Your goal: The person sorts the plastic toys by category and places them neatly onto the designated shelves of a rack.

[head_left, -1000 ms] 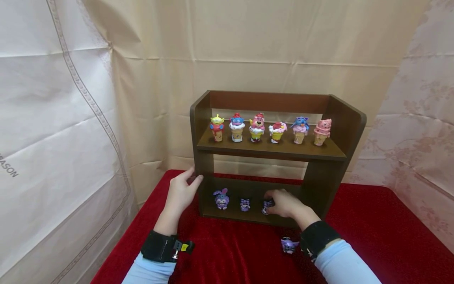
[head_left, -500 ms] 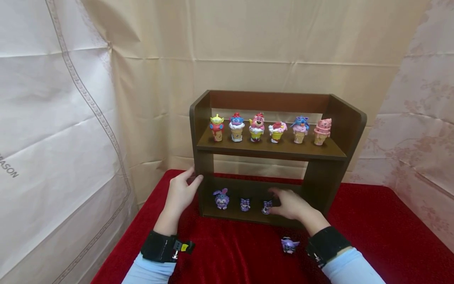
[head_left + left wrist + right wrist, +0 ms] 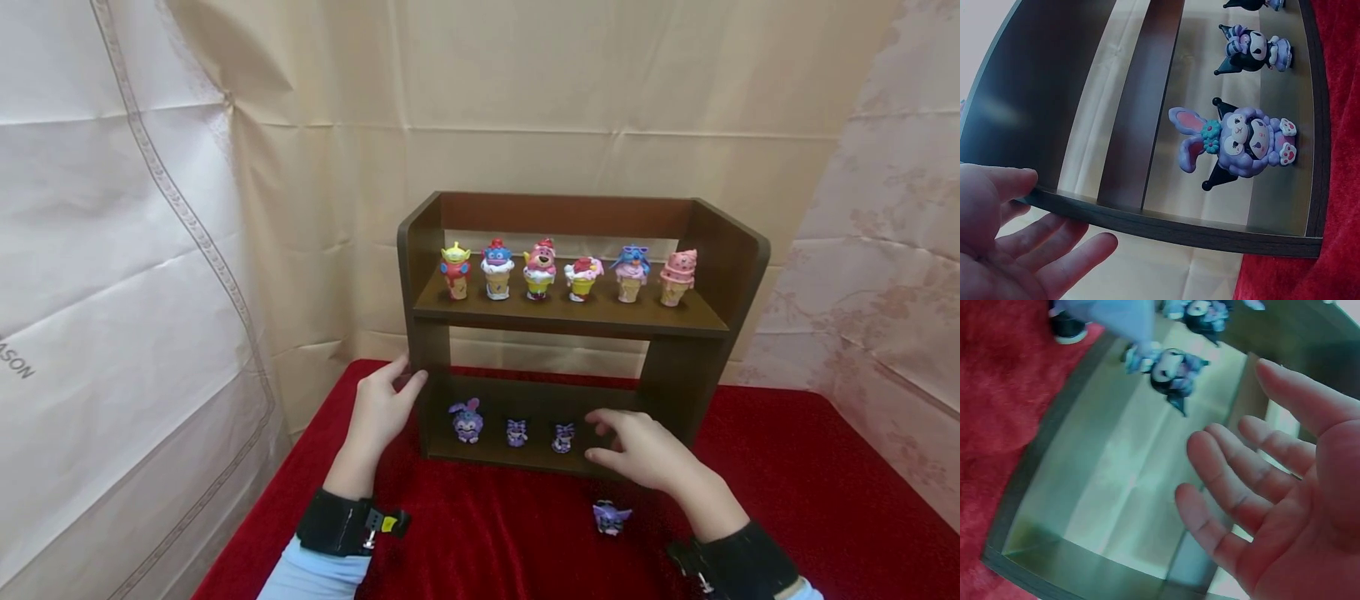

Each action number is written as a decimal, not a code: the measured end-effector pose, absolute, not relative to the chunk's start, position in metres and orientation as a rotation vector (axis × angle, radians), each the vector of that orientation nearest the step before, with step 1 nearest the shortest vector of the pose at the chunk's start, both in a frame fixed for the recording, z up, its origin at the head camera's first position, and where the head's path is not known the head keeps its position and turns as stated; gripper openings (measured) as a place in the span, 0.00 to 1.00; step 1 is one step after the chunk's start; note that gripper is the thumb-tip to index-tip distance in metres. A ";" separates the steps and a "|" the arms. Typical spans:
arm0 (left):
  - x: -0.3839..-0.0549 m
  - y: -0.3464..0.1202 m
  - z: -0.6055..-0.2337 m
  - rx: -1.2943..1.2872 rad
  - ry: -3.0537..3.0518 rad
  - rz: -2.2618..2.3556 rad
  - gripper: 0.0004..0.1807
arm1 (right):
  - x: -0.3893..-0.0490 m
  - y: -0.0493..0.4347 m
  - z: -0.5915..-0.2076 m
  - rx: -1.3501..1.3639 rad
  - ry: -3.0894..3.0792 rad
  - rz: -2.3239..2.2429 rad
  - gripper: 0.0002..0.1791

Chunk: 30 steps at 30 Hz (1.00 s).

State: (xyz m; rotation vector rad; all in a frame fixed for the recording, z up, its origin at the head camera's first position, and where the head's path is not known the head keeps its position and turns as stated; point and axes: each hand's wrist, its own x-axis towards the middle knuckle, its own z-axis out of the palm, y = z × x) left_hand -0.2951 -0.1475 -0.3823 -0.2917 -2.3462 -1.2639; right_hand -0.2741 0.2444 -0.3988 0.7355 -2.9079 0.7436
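Observation:
A dark brown two-tier shelf (image 3: 570,323) stands on the table. My left hand (image 3: 384,402) holds the edge of its left side panel, thumb on the inner side and fingers outside. On the lower board sit a purple rabbit-eared figurine (image 3: 467,423), a small purple figurine (image 3: 517,432) and another small purple figurine (image 3: 562,437). Just right of that last figurine, my right hand (image 3: 647,450) hovers with parted fingers and holds nothing. A purple figurine with pointed ears (image 3: 611,517) rests on the red cloth before the shelf.
Several ice-cream-cone figurines stand in a row on the upper board, from a yellow-and-red one (image 3: 455,272) to a pink one (image 3: 678,277). Red velvet cloth (image 3: 480,533) covers the table. A beige curtain (image 3: 525,83) hangs behind.
My right hand has let go of the third small purple figurine on the lower board and drawn back to the right. The left hand stays at the side panel.

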 end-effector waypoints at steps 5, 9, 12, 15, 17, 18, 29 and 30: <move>-0.295 -0.148 -0.382 -0.278 -2.348 -1.263 0.25 | -0.258 0.245 -0.388 0.798 -2.958 0.724 0.26; -0.296 -0.148 -0.382 -0.280 -2.350 -1.270 0.25 | -0.247 0.245 -0.383 0.878 -3.029 0.738 0.26; -0.296 -0.148 -0.383 -0.286 -2.353 -1.276 0.25 | -0.241 0.246 -0.382 0.920 -3.073 0.795 0.27; -0.296 -0.148 -0.383 -0.282 -2.353 -1.273 0.25 | -0.237 0.248 -0.383 0.954 -3.099 0.865 0.28; -0.296 -0.148 -0.383 -0.284 -2.352 -1.264 0.25 | -0.235 0.250 -0.385 0.969 -3.112 0.907 0.28; -0.296 -0.148 -0.382 -0.284 -2.352 -1.259 0.25 | -0.235 0.251 -0.387 0.976 -3.117 0.918 0.28; -0.297 -0.148 -0.383 -0.284 -2.352 -1.232 0.22 | -0.236 0.253 -0.402 0.999 -3.160 0.875 0.22; -0.297 -0.148 -0.383 -0.285 -2.351 -1.233 0.22 | -0.236 0.252 -0.403 0.999 -3.165 0.877 0.21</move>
